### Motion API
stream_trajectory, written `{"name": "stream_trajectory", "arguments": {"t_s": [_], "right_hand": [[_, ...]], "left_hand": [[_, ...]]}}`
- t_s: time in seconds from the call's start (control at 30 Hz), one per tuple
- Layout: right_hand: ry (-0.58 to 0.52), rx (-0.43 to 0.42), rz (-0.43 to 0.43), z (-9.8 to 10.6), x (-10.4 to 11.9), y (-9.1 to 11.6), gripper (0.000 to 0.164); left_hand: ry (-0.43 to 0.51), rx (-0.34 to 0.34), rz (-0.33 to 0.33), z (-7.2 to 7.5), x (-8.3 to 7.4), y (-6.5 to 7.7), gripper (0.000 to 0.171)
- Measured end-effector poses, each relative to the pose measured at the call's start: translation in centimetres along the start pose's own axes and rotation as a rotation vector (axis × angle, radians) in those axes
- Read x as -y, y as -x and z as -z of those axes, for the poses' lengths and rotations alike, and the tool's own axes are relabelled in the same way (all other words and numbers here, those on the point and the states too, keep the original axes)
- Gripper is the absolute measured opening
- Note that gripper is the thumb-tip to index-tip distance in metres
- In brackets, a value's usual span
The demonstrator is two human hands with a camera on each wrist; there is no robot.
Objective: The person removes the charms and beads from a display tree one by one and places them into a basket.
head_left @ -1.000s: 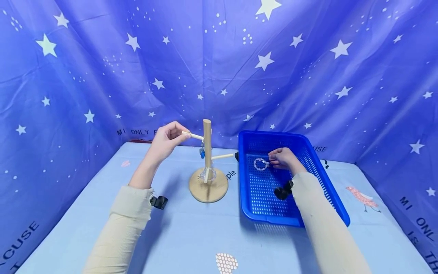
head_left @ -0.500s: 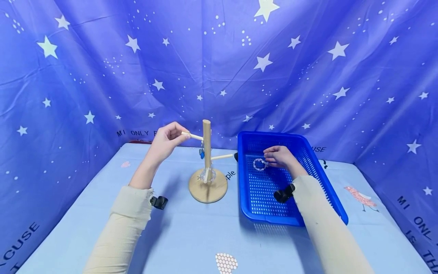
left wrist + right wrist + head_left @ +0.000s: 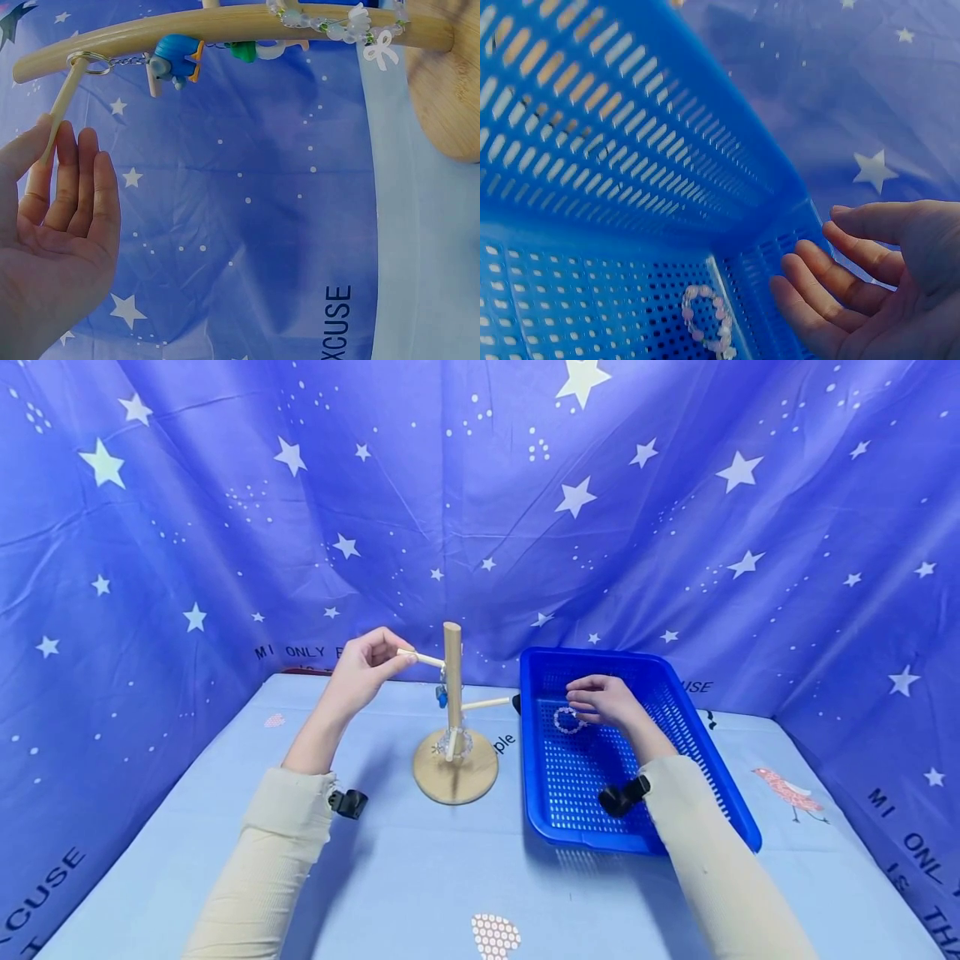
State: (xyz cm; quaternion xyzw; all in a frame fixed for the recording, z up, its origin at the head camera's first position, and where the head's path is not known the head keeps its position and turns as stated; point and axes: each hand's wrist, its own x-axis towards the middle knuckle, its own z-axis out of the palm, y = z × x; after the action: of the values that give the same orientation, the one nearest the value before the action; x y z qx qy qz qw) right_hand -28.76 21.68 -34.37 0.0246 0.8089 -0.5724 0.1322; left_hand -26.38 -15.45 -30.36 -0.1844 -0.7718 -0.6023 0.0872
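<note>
We see the left hand point(image 3: 366, 666) pinching the peg point(image 3: 427, 657) that points toward ten o'clock on the wooden stand point(image 3: 453, 689); the right hand point(image 3: 611, 702), fingers loosely extended, hovers near the beaded bracelet point(image 3: 720, 313) at ten o'clock inside the blue basket point(image 3: 529, 760).

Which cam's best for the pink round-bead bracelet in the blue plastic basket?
Right wrist: the pink round-bead bracelet shows larger there, single beads distinct, nothing in front. Head: small, partly behind the right hand. Left wrist: doesn't show it.
</note>
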Motion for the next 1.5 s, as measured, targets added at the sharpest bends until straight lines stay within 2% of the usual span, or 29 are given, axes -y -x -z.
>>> {"name": "stream_trajectory", "arguments": {"t_s": [0.17, 0.57, 0.73, 0.83, 1.0, 1.23, 1.5], "right_hand": [[-0.025, 0.01, 0.046, -0.5, 0.5, 0.6, 0.046], [-0.004, 0.042, 0.141, -2.2, 1.4, 2.1, 0.042], [0.004, 0.065, 0.181, -2.9, 1.6, 2.7, 0.043], [0.019, 0.073, 0.201, -3.4, 1.7, 3.0, 0.042], [0.018, 0.08, 0.21, -4.5, 1.9, 3.5, 0.038], [0.012, 0.091, 0.218, -5.8, 2.0, 4.0, 0.035], [0.018, 0.101, 0.238, -7.1, 2.3, 4.4, 0.032]], "left_hand": [[0.001, 0.005, -0.014, 0.0, -0.1, 0.1, 0.016], [0.024, -0.001, -0.017, 0.0, 0.3, -0.2, 0.016], [0.022, 0.001, -0.013, 0.1, 0.1, 0.0, 0.006], [0.019, 0.003, -0.012, 0.1, 0.0, 0.1, 0.006], [0.023, 0.004, -0.006, 0.2, 0.0, 0.0, 0.017], [0.025, 0.003, -0.006, 0.1, 0.1, 0.0, 0.017], [0.013, -0.003, -0.007, 0.0, 0.0, 0.0, 0.003]]}}
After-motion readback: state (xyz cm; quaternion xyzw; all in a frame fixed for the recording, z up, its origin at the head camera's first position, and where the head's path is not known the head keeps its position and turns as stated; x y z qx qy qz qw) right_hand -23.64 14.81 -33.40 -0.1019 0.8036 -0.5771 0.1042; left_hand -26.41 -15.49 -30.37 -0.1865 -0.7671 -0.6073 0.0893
